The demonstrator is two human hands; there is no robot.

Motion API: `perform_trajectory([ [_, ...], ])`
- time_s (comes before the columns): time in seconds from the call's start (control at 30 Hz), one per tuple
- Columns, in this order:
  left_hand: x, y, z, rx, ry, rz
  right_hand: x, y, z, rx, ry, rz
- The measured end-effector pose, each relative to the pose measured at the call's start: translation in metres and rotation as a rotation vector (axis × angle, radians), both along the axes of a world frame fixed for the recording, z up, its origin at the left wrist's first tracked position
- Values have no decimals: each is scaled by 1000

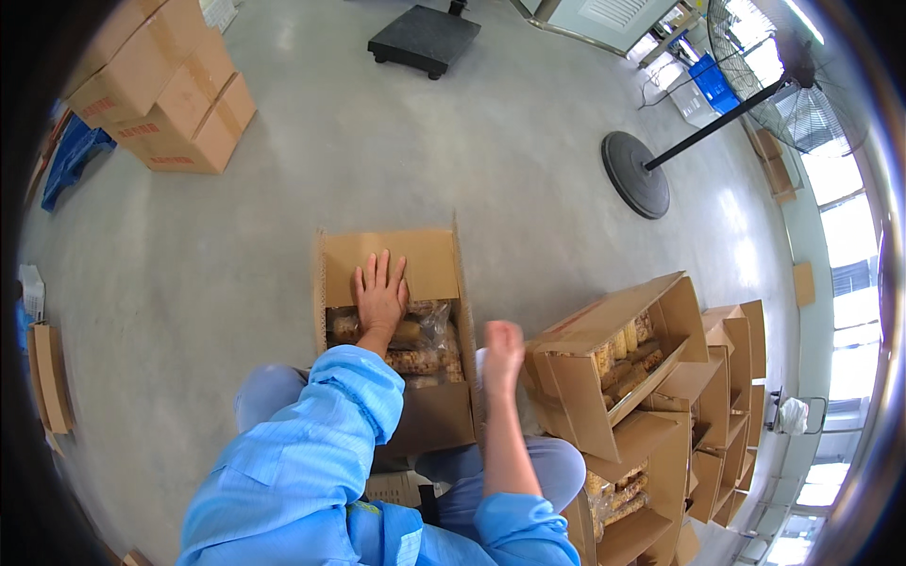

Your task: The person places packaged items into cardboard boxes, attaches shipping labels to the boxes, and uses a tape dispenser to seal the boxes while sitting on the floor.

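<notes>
Between my knees stands an open cardboard box (422, 415) filled with clear plastic packs (411, 360) of what look like corn cobs, yellow and dark brown. My left hand (379, 300) lies flat with fingers spread. Its fingers rest on the box's far flap (429, 262) and its wrist is above the packs. Just right of the box, my right hand (503, 351) is raised beside the side wall. Motion blurs it; the fingers look curled, and whether they hold anything does not show.
Open cartons (576, 377) with similar packs crowd close on my right. Taped cartons (203, 123) are stacked at the far left. A black platform scale (425, 40) stands ahead, and a pedestal fan's round base (634, 174) at the far right. Blue crate (714, 85) beyond it.
</notes>
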State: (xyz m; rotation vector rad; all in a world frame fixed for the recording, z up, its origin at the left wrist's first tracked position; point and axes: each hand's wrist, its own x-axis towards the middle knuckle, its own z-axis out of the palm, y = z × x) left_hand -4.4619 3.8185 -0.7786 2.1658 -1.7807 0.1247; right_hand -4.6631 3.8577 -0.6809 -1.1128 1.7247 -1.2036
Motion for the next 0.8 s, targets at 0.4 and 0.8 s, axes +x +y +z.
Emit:
perform_trajectory([
  [0.4,88,-35,167,-470,720,86,61,55,-84,-308,796,169],
  [0.8,13,83,13,131,48,266,69,64,-86,-223,572,175],
])
